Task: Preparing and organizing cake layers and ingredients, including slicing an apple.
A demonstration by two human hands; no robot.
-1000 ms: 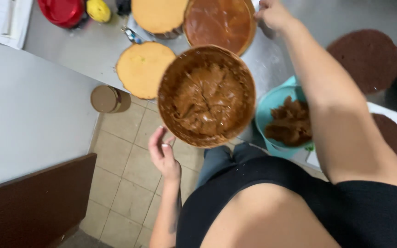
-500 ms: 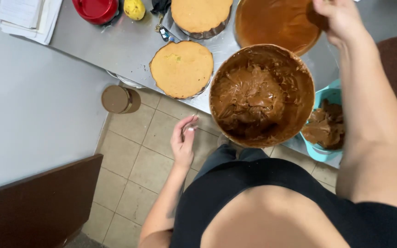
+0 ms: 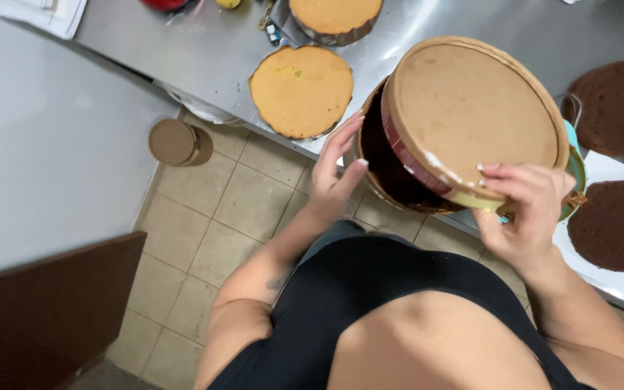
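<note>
Bowl [image 3: 471, 119] contents hidden behind lid

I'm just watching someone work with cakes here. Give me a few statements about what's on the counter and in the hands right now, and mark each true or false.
1. Both hands grip the round cake pan. True: the left hand is at its side, and the right hand is at its lower rim.
2. The pan sits flat on the steel counter. False: it is held up and tilted.
3. A pale yellow cake layer lies on the counter. True.
4. The dark chocolate layers are stacked on the yellow one. False: they lie apart, at the right.
5. A small brown round container stands on the counter. False: it is on the tiled floor.
</note>
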